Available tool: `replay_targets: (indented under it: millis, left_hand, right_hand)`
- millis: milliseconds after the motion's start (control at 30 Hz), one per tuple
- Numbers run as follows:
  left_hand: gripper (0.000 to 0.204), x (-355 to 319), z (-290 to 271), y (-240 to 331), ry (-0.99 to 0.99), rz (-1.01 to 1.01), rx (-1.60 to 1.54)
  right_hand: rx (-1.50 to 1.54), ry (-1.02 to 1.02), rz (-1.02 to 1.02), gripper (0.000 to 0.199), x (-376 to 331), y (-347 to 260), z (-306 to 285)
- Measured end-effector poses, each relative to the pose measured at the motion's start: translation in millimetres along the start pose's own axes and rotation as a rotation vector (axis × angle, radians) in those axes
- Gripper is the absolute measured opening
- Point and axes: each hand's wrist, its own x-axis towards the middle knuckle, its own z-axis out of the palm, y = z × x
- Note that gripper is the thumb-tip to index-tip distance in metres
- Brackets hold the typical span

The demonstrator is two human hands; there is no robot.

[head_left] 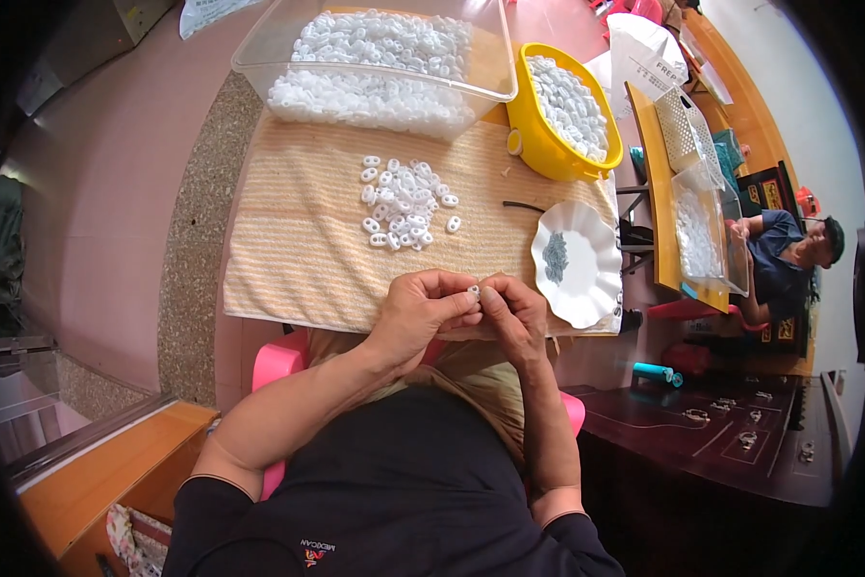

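Note:
My left hand (421,310) and my right hand (515,317) meet above the near edge of a striped towel (298,221). Between their fingertips is a small white plastic piece (474,290), pinched from both sides and mostly covered. Ahead of my left hand lies a loose pile of white oval pieces with two holes (408,207). Beside my right hand stands a white plate with a wavy rim (586,303), bearing a heap of tiny grey metal parts (555,258), too small to name. A thin dark stick (523,205) lies just beyond the plate.
At the far side stands a clear plastic bin (375,72) full of white pieces. To its right, a yellow tub (538,144) holds more. Further right a person (784,255) sits at another table with a clear container (697,231). Pink chair parts (279,361) show beside me.

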Motion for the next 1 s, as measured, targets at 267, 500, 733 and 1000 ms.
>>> replay_targets:
  millis: [267,500,733,1000]
  left_hand:
    - [0.016,-1,0,-1,0.007,0.009,0.03]
    - [0.016,-1,1,0,0.022,0.005,0.026]
    - [0.015,0,0,1,0.01,0.019,-0.009]
    - [0.014,-2,1,6,0.023,0.03,-0.098]
  right_hand:
    - [-0.073,0.009,0.019,0.019,-1,0,-1]
    - [-0.101,-0.001,0.006,0.02,1,3,-4]
    - [0.121,0.013,0.072,0.018,2,-4,2]
    - [0.094,0.088,0.047,0.019,24,-9,-6]
